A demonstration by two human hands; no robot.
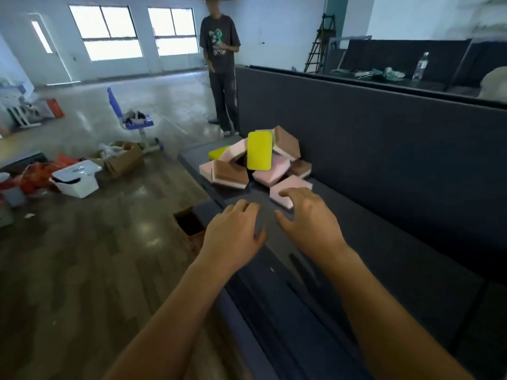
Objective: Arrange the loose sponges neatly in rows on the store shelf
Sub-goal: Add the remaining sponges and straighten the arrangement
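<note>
Sponges [255, 163] sit in a jumbled heap on the dark shelf [370, 242], close against its back panel, none in rows yet. The left hand [233, 231] and right hand [310, 218] hover just short of the heap, fingers spread, holding nothing. A yellow sponge [259, 150] leans upright on top — tugging the nearest pink sponge [290, 186] carelessly could, I judge, shake the heap and tip it over the shelf's open edge.

Bright windows [109, 34] blown out, dim foreground, edges warped w/ blur.
</note>
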